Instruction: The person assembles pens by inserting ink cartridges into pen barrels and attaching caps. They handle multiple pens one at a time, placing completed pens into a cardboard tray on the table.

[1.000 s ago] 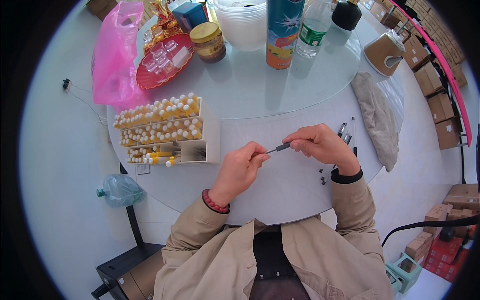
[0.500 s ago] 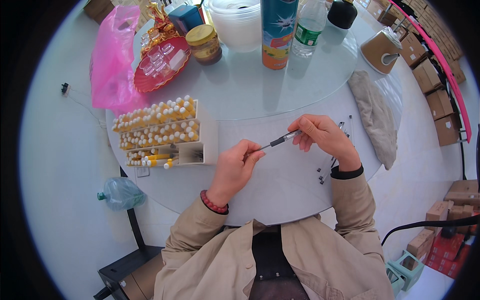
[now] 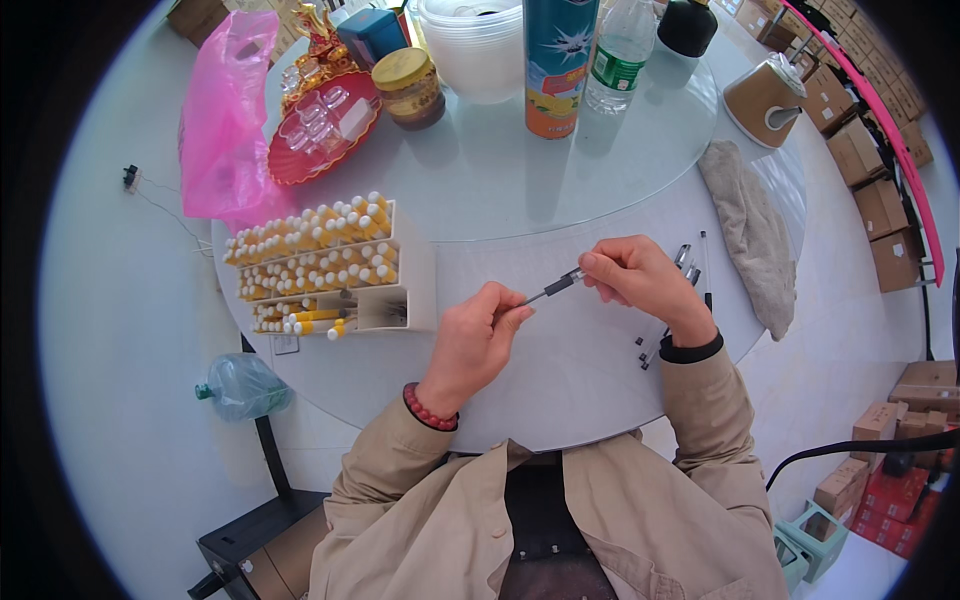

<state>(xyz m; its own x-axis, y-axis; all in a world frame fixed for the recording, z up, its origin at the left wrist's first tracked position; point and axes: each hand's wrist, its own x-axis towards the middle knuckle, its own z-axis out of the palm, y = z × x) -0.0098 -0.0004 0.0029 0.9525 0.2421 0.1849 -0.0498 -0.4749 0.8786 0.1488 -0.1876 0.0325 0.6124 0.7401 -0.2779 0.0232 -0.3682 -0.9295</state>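
Room: pale floor all round; stacked cardboard boxes (image 3: 880, 180) along the wall at 2 to 3 o'clock, more at 4 o'clock.
Surface: round glass-topped table (image 3: 480, 190), white, edge curving past the person's lap at 6 o'clock.
Floor item: empty clear water bottle (image 3: 240, 388) lying at 8 o'clock, below the table edge.
Pen: thin dark pen (image 3: 556, 286) with grey grip, held above the table just right of centre, tilted up toward 2 o'clock.
Left hand: left hand (image 3: 472, 342), thumb and forefinger pinching the pen's lower tip; other fingers curled in. Red bead bracelet at the wrist.
Right hand: right hand (image 3: 640, 282), fingertips pressed together on the pen's upper end, rest folded under.
Loose parts: few spare pens (image 3: 690, 262) and small dark bits lying on the table at 3 o'clock, just beside the right wrist.
Rack: white tiered rack (image 3: 330, 268) at 9 o'clock, rows of yellow tubes with white caps; bottom tier mostly unfilled.
Cloth: grey cloth (image 3: 748, 232) crumpled at 2 o'clock, near the table edge.
Far side, 11 o'clock: pink plastic bag (image 3: 222, 120), red tray (image 3: 322, 128) with clear cups, jar (image 3: 408, 88) with yellow lid.
Far side, 12 o'clock: white tub (image 3: 478, 48), spray can (image 3: 558, 62), water bottle (image 3: 620, 52).
Far side, 1 o'clock: brown tape holder (image 3: 764, 98), well apart from the hands.
Clothing: beige jacket sleeves, entering from 6 o'clock.
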